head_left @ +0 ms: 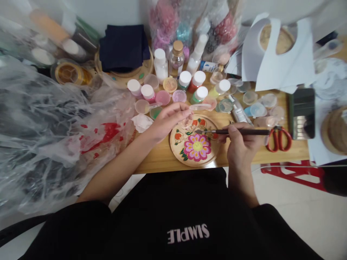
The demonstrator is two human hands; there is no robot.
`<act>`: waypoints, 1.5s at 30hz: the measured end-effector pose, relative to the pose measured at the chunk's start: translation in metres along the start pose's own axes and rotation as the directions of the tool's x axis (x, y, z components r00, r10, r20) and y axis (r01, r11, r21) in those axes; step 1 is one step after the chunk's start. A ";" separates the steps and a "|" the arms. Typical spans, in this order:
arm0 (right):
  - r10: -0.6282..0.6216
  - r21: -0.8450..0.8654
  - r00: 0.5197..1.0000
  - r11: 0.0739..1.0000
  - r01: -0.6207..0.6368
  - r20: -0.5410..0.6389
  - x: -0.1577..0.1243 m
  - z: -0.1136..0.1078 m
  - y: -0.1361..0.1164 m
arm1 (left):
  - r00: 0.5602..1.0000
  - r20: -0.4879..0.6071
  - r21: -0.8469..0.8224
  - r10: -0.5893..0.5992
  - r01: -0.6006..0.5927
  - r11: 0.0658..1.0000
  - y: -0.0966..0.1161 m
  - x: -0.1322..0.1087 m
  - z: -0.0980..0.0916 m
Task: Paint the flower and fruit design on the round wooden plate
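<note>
A round wooden plate [176, 154] lies near the table's front edge, painted with a pink and purple flower [197, 146], orange blossoms and green leaves. My right hand [241, 144] is closed on a dark-handled tool [252, 132] at the plate's right; its thin metal tip is over the plate above the flower. At the plate's upper left, my left hand [173, 119] holds a small clear cup [187, 122] with its fingers pressed together. The cup's clear lid [200, 107] sticks out to the right of the fingertips.
Behind the plate stand white-capped paint jars [201, 94], small cups [179, 96] and bottles [161, 65]. Red-handled scissors [278, 140] and a dark phone-like object [303, 112] lie right. Crumpled plastic sheeting [54, 137] covers the left. White paper [284, 68] stands at the back right.
</note>
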State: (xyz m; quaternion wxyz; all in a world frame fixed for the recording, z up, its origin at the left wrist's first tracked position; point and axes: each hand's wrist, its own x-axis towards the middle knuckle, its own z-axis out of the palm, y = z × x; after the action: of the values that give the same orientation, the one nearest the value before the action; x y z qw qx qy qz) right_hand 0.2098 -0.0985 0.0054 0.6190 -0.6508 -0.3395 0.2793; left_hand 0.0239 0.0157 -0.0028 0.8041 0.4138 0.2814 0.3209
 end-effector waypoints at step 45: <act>-0.033 -0.069 0.999 0.997 0.034 0.015 -0.002 0.002 0.000 | 1.000 0.007 0.040 0.010 -0.010 0.999 0.000 0.000 -0.001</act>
State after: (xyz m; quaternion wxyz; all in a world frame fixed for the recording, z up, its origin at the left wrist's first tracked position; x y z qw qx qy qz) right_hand 0.2071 -0.0983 0.0051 0.5982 -0.6643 -0.3640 0.2614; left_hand 0.0231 0.0157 -0.0030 0.7951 0.4322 0.2828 0.3178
